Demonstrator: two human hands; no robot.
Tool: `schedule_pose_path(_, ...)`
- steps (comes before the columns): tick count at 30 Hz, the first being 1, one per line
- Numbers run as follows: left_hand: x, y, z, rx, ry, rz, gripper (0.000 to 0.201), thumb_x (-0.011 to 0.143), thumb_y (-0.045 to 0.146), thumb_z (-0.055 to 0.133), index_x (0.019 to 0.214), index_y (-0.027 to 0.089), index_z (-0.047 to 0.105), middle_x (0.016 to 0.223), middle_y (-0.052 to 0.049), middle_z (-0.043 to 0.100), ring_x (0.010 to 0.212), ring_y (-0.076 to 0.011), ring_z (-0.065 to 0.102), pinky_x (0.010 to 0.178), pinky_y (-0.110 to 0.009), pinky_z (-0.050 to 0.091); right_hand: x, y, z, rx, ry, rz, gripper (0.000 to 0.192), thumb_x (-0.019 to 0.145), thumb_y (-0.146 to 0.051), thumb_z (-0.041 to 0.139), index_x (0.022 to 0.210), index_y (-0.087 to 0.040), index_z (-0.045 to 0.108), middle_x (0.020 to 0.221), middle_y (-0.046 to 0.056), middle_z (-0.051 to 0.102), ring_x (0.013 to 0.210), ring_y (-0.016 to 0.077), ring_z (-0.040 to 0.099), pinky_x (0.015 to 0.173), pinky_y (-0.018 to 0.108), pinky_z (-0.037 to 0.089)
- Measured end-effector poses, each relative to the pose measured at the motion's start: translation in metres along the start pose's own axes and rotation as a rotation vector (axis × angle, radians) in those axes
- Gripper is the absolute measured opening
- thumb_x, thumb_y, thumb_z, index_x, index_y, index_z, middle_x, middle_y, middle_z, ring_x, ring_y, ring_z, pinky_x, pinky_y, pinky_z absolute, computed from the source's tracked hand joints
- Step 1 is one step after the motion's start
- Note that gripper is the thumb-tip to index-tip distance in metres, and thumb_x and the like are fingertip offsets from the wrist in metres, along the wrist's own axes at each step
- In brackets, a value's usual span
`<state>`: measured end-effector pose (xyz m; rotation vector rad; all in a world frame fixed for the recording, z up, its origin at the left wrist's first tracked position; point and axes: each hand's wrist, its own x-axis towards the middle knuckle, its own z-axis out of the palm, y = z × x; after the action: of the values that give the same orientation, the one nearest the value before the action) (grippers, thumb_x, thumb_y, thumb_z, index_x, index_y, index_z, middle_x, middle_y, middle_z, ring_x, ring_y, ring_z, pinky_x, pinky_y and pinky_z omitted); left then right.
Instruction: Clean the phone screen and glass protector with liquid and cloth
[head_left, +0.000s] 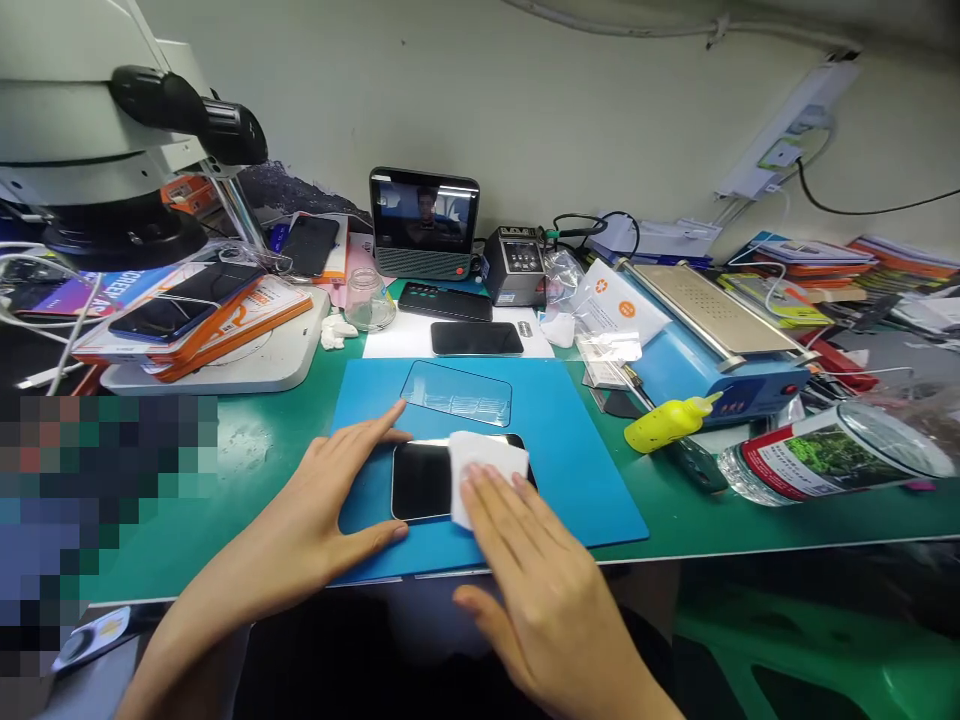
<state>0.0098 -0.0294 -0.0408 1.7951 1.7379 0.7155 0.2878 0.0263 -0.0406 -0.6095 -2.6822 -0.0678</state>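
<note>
The right hand (536,580) lies flat, pressing a white cloth (486,470) on the phone (421,482) on the blue mat (570,450). The left hand (334,505), open, steadies the phone's edge. Wiping looks halfway; a clear glass sheet (457,393) waits just behind, unused.

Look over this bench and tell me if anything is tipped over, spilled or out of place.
Two containers lie on their sides at the right of the green bench: a clear labelled bottle and a yellow squeeze bottle. No spill shows by either. The phone under the white cloth sits slightly askew on the blue mat.
</note>
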Motion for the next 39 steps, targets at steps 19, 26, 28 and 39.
schedule_pose_path(19,0.003,-0.003,0.010,-0.100,0.143,-0.067,0.079,0.098,0.019,0.042,0.170,0.042,0.019,0.162,-0.003,0.055,0.151,-0.0332,0.045,0.122,-0.062,0.033,0.025,-0.026,0.016,0.084,-0.042,0.053,0.074,0.109,-0.052,0.053,0.159,0.002,0.047,0.167,0.023,0.046,0.158,0.0355,0.043,0.133,0.048,0.036)
schedule_pose_path(26,0.001,-0.005,0.010,-0.147,0.170,-0.113,0.071,0.103,0.026,0.039,0.170,0.039,0.022,0.158,-0.005,0.060,0.144,-0.0325,0.053,0.118,-0.059,0.038,0.037,-0.045,0.034,0.099,0.079,0.052,0.081,0.107,-0.060,0.052,0.158,0.004,0.049,0.164,0.023,0.051,0.158,0.0347,0.044,0.136,0.045,0.030)
schedule_pose_path(28,0.001,-0.007,0.010,-0.152,0.172,-0.122,0.071,0.102,0.027,0.041,0.170,0.040,0.023,0.158,-0.004,0.061,0.143,-0.0332,0.054,0.117,-0.058,0.039,0.023,-0.042,0.027,0.081,0.085,0.021,0.079,0.108,-0.058,0.052,0.157,0.002,0.050,0.165,0.022,0.050,0.158,0.0336,0.043,0.135,0.045,0.033)
schedule_pose_path(39,0.005,0.007,0.007,-0.152,0.191,-0.202,0.075,0.098,0.024,0.043,0.170,0.037,0.026,0.156,-0.003,0.064,0.131,-0.0302,0.060,0.115,-0.056,0.044,0.006,0.022,0.006,-0.073,0.000,0.211,0.066,0.113,-0.045,0.043,0.160,0.001,0.047,0.166,0.023,0.045,0.156,0.0346,0.046,0.126,0.055,0.047)
